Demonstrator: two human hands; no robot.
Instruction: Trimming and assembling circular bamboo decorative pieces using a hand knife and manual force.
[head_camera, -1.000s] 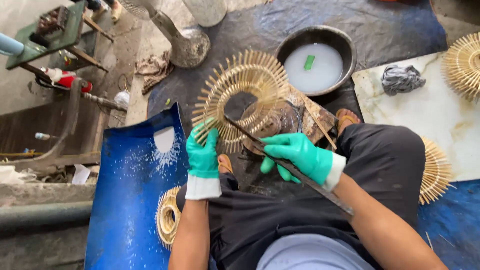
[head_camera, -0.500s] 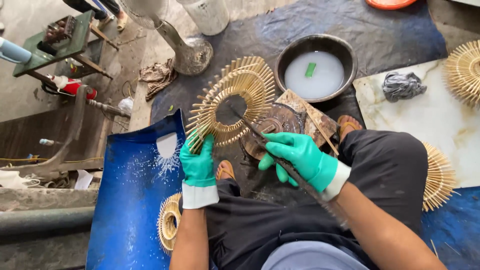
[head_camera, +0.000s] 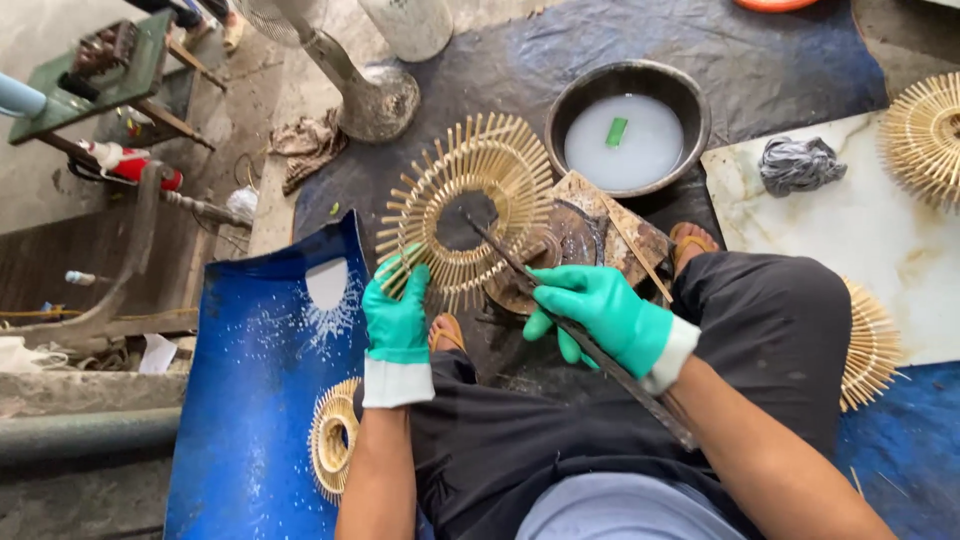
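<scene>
Shifted a little toward the pan since the earlier frame, the bamboo sunburst ring (head_camera: 470, 205) now rests tilted against a worn wooden block (head_camera: 585, 245), and both gloved hands have kept their places. Nearest the camera, a person in dark trousers sits over the work, with a finished bamboo ring (head_camera: 330, 440) lying on a blue sheet (head_camera: 250, 400) beside the left forearm. Left hand (head_camera: 397, 315), in a green glove, is closed on the lower left edge of the sunburst ring, pinching its sticks. Right hand (head_camera: 600, 315), gloved the same, is wrapped tight around a long dark blade (head_camera: 560, 320), whose tip lies across the ring's open centre. Just beyond the block stands a dark metal pan (head_camera: 690, 110) of cloudy water with a small green piece floating in it. Further right, a grey rag (head_camera: 800, 165) lies on a pale marble slab (head_camera: 880, 260), with another bamboo ring (head_camera: 925, 135) at its far corner. A fan base (head_camera: 375, 100) stands at the back
</scene>
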